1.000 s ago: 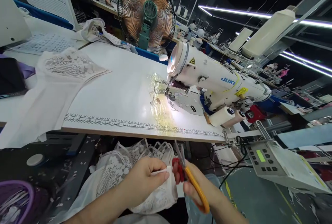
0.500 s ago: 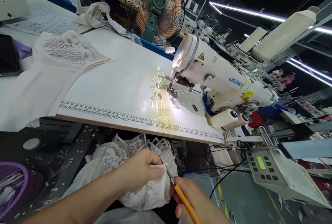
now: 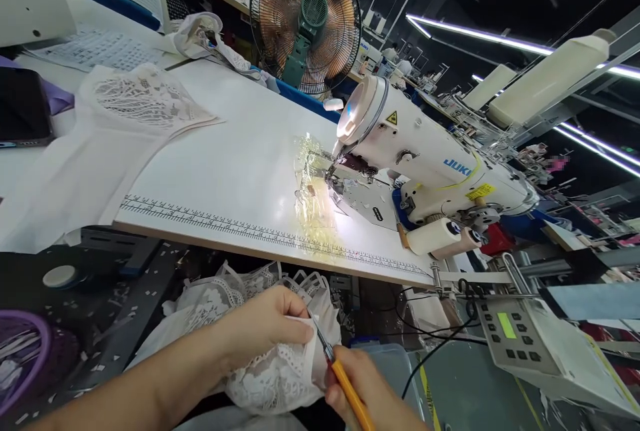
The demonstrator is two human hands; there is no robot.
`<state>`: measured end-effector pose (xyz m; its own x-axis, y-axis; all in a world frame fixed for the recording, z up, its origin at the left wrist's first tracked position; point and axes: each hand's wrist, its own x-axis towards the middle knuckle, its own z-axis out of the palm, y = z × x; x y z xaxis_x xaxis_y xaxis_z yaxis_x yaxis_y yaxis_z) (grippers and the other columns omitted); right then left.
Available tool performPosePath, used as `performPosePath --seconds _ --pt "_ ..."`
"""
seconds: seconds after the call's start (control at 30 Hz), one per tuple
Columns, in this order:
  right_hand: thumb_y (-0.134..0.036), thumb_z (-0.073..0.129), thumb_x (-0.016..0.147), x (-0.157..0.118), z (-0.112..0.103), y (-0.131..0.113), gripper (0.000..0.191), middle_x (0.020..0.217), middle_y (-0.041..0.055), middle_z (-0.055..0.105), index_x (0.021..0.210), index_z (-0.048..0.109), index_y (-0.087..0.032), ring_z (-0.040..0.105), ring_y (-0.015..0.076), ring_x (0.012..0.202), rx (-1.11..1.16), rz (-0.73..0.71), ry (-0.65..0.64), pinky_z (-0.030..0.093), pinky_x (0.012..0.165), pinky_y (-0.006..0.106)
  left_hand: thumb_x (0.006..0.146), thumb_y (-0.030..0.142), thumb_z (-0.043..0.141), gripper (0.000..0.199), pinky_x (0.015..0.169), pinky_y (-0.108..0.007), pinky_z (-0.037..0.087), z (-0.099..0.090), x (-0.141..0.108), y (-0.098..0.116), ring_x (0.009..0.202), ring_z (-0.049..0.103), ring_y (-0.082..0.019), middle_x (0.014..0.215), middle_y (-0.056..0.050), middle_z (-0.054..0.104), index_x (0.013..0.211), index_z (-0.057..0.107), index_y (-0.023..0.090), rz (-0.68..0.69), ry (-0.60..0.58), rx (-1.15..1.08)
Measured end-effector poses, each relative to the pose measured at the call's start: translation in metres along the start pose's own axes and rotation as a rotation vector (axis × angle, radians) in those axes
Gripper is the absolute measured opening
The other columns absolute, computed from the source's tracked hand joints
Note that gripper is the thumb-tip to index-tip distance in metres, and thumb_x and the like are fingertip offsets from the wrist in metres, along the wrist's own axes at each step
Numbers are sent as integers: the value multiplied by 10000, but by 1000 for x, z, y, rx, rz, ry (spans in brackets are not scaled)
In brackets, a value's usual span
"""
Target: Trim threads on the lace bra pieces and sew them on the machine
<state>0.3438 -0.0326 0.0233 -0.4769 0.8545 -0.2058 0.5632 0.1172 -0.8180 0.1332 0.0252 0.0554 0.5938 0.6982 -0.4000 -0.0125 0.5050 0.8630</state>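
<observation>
My left hand (image 3: pixel 280 318) pinches the edge of a white lace garment (image 3: pixel 273 378) that hangs over my lap below the table edge. In my right hand (image 3: pixel 363 384) is an orange-handled metal tool (image 3: pixel 350 394). Its thin tip lies against the garment's edge band, close beside my left fingertips. Whether the tip is a blade or tweezers, I cannot tell. More white lace cloth bunches behind my left hand.
A white sewing machine (image 3: pixel 415 138) stands on the white table (image 3: pixel 240 151), with thread cones (image 3: pixel 435 236) beside it. White lace pieces (image 3: pixel 125 118) and a black phone (image 3: pixel 23 108) lie at left. A fan (image 3: pixel 313 11) stands behind; a purple basket (image 3: pixel 45 351) is low left.
The tool in my right hand has shifted slightly left and up along the garment's edge. My left hand keeps its pinch. The whole view has moved a little.
</observation>
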Motion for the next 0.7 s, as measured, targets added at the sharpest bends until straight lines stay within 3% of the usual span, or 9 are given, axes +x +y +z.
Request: performPosePath --seconds 0.1,0.23,0.37,0.47,0.57,0.7 --pt "-652 440 777 5 1 3 474 562 -34 320 635 328 -213 302 121 491 76 -7 -32 239 467 278 560 299 558 176 513 -250 177 -2 -4 2 488 256 -89 470 61 346 462 468 184 12 29 16" --pt "-659 438 791 5 -4 -5 465 602 -20 365 668 389 -213 336 138 528 145 -7 135 268 483 282 609 360 553 240 509 -254 169 -7 -10 2 497 240 -95 496 68 302 490 425 195 54 66 99" --pt "-606 579 724 4 -3 -10 405 790 34 552 895 545 -240 503 200 663 170 -22 315 413 599 316 651 424 541 274 511 -251 177 -14 -15 -1 512 239 -103 526 73 291 537 429 202 109 138 165" --pt "-385 636 677 12 10 1 281 892 55 623 923 591 -259 582 249 777 43 -163 218 453 711 353 670 421 537 261 544 -245 240 -19 -19 -4 553 309 -116 570 61 352 564 457 197 171 206 193" --pt "-257 615 530 25 35 19 235 766 61 643 757 560 -233 616 290 708 -221 -252 102 483 638 366 705 397 518 226 624 -264 324 -18 -26 -12 631 424 -152 624 31 465 614 501 191 220 292 216" --pt "-191 518 489 38 65 31 221 626 43 595 704 511 -239 581 279 568 -448 -356 216 445 485 348 710 388 554 209 670 -286 398 -16 -37 -26 703 550 -203 668 -13 614 624 486 210 142 325 -71"
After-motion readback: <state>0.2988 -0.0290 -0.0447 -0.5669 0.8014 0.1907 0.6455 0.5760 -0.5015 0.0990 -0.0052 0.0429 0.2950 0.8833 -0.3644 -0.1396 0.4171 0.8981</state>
